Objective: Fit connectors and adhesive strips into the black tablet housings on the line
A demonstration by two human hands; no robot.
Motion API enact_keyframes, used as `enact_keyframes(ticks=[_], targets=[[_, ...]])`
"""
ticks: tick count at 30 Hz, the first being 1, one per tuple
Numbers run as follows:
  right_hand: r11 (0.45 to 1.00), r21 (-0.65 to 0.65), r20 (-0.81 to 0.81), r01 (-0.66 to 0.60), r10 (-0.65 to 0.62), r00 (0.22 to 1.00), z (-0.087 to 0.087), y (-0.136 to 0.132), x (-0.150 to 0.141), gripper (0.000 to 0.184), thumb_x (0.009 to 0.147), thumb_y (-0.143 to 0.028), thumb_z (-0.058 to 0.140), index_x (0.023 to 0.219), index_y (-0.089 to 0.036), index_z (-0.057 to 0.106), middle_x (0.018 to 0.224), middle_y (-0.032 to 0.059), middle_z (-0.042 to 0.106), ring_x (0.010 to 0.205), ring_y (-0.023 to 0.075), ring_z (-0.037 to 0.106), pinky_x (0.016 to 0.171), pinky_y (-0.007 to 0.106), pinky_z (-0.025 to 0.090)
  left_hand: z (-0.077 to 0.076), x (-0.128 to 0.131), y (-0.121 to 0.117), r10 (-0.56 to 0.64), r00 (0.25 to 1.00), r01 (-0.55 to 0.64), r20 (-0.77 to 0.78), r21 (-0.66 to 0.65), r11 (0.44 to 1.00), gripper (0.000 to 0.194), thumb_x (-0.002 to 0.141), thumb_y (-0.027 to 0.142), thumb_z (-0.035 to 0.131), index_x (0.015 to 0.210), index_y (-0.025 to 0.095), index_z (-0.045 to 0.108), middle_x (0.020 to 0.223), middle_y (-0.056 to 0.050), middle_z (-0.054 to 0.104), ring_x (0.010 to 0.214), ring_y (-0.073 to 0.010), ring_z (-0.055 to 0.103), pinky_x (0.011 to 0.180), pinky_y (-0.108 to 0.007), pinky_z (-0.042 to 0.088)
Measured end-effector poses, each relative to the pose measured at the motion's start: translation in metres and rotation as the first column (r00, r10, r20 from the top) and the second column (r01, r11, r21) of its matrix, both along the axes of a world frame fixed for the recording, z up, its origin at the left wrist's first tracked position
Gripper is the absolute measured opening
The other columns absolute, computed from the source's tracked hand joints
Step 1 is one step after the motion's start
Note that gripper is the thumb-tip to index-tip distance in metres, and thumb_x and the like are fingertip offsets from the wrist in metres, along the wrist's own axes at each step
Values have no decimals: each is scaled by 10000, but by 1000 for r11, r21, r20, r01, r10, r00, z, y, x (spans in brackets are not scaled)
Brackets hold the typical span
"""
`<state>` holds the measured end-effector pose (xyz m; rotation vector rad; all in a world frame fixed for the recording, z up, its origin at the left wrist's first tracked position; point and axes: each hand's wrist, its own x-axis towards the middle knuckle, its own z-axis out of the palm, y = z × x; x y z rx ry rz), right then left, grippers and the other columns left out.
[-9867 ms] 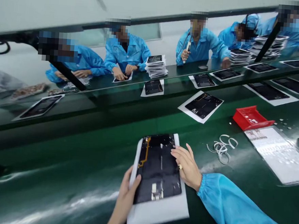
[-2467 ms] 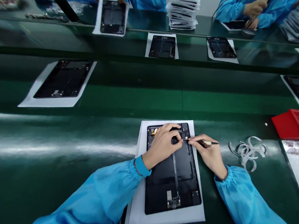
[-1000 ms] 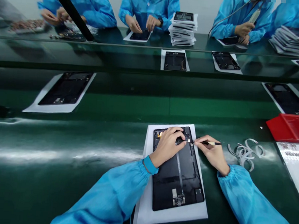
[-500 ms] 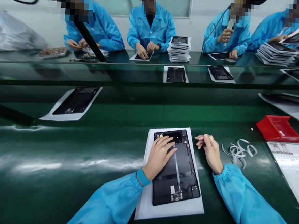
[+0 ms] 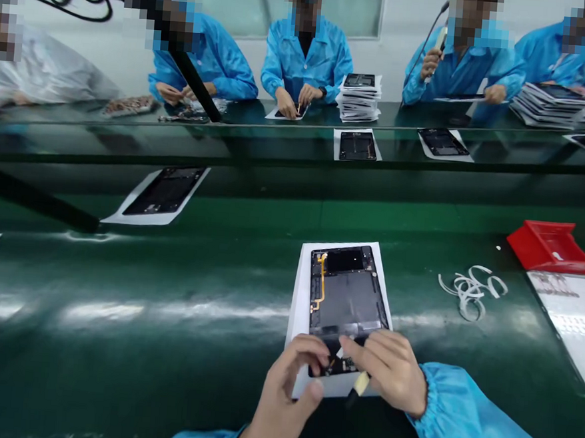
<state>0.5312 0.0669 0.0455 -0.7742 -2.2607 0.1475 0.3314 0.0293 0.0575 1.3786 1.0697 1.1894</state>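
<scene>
A black tablet back (image 5: 346, 296) with an orange flex cable lies open on a white sheet (image 5: 300, 313) on the green bench. My left hand (image 5: 293, 386) grips the near left corner of sheet and tablet, fingers curled over the edge. My right hand (image 5: 387, 369) is closed on a thin stick tool (image 5: 358, 386) with a pale handle and rests on the tablet's near end by the small connector board.
White peeled strips (image 5: 470, 288) lie to the right, then a red tray (image 5: 546, 245) and a laminated sheet (image 5: 573, 319). More tablets on sheets sit on the belt (image 5: 164, 193) and shelf (image 5: 358, 145). Several people in blue coats work across the line beside stacked tablets (image 5: 358, 97).
Both hands have come from the tablet's far end to its near end. The left hand now grips the near corner; the right hand, still on the tool, lies over the connector board.
</scene>
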Motion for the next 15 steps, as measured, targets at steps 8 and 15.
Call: enact_keyframes(ticks=[8, 15], targets=[[998, -66, 65, 16, -12, 998, 7, -17, 1, 292, 975, -116, 404, 1221, -98, 561, 642, 16, 571, 547, 156, 522, 497, 303, 372, -1, 6, 0, -132, 991, 119, 7, -489, 864, 309, 814, 435, 659, 777, 129, 647, 652, -21, 626, 531, -82, 518, 545, -196, 421], [968, -237, 154, 84, -48, 987, 21, -36, 18, 330, 975, -129, 424, 1293, -145, 513, 704, 20, 608, 575, 171, 564, 548, 317, 438, -4, 19, 4, -138, 974, 104, -181, -187, 977, 159, 857, 304, 634, 818, 198, 746, 750, -24, 712, 651, -132, 601, 614, -219, 474]])
